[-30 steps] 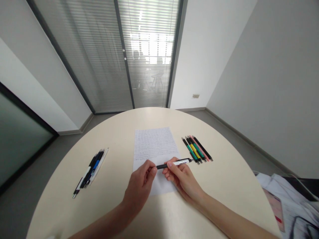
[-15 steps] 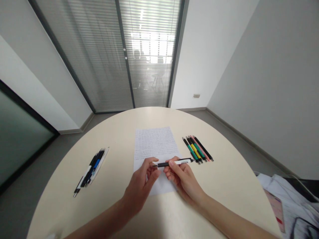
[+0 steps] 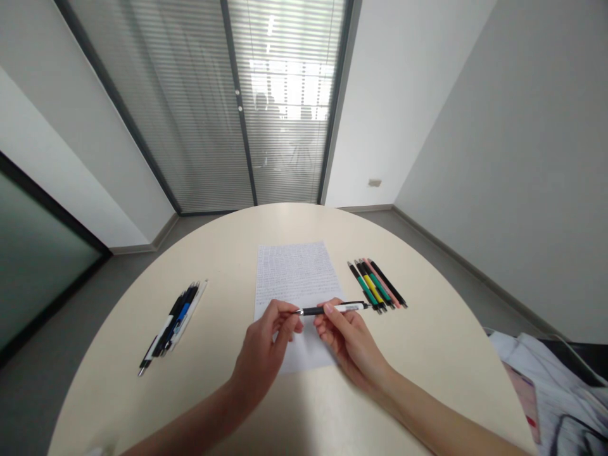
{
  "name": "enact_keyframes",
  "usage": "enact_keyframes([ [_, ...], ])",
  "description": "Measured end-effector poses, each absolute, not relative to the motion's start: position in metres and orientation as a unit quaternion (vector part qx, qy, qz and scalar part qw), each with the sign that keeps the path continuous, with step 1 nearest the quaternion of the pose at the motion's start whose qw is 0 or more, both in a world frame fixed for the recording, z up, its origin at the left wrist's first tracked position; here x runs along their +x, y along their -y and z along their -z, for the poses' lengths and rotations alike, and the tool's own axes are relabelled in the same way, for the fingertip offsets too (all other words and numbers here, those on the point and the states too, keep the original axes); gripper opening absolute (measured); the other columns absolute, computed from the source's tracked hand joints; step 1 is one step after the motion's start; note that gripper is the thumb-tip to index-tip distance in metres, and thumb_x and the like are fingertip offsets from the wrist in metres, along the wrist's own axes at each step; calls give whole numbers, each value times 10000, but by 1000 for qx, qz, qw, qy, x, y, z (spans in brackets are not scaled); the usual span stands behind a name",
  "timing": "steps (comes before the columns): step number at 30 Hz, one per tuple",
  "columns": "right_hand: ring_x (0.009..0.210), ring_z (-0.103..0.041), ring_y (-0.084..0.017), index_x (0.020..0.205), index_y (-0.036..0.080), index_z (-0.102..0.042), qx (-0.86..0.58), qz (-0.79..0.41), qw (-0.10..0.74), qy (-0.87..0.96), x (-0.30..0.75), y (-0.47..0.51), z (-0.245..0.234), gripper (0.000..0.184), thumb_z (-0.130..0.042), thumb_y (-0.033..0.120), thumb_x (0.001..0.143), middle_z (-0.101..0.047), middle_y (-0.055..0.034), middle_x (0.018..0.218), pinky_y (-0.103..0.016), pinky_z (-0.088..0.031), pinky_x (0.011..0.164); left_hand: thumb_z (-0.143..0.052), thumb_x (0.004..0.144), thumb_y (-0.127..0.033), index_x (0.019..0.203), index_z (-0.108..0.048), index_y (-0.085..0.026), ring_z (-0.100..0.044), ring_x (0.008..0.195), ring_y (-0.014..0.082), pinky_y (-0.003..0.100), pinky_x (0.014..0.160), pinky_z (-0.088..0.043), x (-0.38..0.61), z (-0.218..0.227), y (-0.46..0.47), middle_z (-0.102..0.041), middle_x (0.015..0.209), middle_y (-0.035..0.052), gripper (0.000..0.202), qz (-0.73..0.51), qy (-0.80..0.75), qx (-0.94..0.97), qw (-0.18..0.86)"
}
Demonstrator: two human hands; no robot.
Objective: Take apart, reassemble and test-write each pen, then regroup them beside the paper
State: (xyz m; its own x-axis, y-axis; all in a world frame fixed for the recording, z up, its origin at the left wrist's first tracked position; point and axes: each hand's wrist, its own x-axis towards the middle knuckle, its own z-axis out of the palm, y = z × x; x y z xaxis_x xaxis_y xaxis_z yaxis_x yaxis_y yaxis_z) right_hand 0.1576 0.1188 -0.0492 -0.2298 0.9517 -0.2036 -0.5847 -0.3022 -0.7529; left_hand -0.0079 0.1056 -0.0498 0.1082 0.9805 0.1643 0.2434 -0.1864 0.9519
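Note:
My right hand pinches a retractable pen with a black grip and white barrel, holding it between thumb and fingers near the middle. The pen lies roughly level above a handwritten sheet of paper. Its metal tip sits at the fingertips of my left hand, between thumb and forefinger. I cannot tell whether those fingers grip it. Both hands hover over the lower part of the sheet.
The round cream table carries a bundle of colourful pens right of the paper and a bundle of dark and white pens to the left. Cloth lies at lower right. A glass door with blinds stands ahead.
The pen has slid rightward out of my left hand and now lies level, with its tip showing at the left fingertips. My left fingers have lifted and spread slightly.

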Motion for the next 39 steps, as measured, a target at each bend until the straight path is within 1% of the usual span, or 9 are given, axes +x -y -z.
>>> enact_keyframes([
  [4,558,-616,-57,823,129,-663,-333,-735,519,281,157,-119,50,258,-786,346,758,-695,-25,680,-119,-519,555,-424,969,-376,721,-511,-208,-543,585,121,244,599,-428,-9,46,-107,-587,637,-28,312,-424,-494,638,412],
  [7,564,-614,-53,824,126,-662,-337,-731,525,277,158,-118,50,263,-788,347,755,-698,-27,694,-116,-519,563,-521,922,-361,890,-565,-211,-580,638,133,251,626,-446,-8,50,-109,-596,706,-29,160,-428,-500,625,420],
  [10,563,-611,-50,815,126,-663,-335,-732,527,273,158,-118,51,261,-792,343,752,-698,-27,693,-111,-517,561,-580,884,-329,1027,-561,-216,-633,739,156,266,682,-479,-8,54,-110,-634,793,-8,184,-462,-488,602,431],
  [16,559,-613,-53,817,134,-664,-330,-738,518,278,157,-117,50,251,-786,346,759,-704,-33,685,-114,-513,558,-503,935,-375,739,-538,-200,-571,591,122,237,578,-435,-9,53,-111,-616,652,-15,265,-450,-481,601,452],
  [19,560,-611,-52,818,129,-668,-334,-736,523,271,157,-118,50,264,-796,348,746,-701,-27,690,-115,-514,565,-562,898,-356,958,-571,-207,-637,706,150,245,601,-461,-7,57,-112,-672,810,15,161,-465,-474,577,476],
  [21,562,-608,-50,817,127,-669,-338,-735,525,265,157,-119,49,273,-804,350,735,-697,-23,692,-111,-511,564,-591,874,-337,1054,-556,-207,-664,798,177,261,639,-481,-7,59,-112,-690,885,39,224,-482,-474,562,476],
  [27,634,-625,-67,814,145,-667,-336,-733,523,275,157,-118,48,245,-788,348,751,-694,-17,730,-137,-527,622,-538,905,-369,757,-545,-191,-606,646,150,261,608,-455,-6,50,-110,-664,692,15,232,-474,-484,569,466],
  [32,864,-680,-130,786,156,-638,-298,-747,530,267,155,-116,46,210,-761,326,785,-727,-55,898,-239,-517,885,-501,929,-398,707,-523,-201,-552,583,133,249,581,-422,-6,45,-109,-603,618,-20,298,-463,-481,582,464],
  [39,939,-699,-180,814,163,-595,-266,-765,522,269,156,-116,46,179,-695,306,852,-734,-79,936,-313,-503,941,-435,941,-481,579,-515,-198,-499,520,132,252,555,-393,-7,49,-112,-540,528,-24,467,-440,-507,587,453],
])
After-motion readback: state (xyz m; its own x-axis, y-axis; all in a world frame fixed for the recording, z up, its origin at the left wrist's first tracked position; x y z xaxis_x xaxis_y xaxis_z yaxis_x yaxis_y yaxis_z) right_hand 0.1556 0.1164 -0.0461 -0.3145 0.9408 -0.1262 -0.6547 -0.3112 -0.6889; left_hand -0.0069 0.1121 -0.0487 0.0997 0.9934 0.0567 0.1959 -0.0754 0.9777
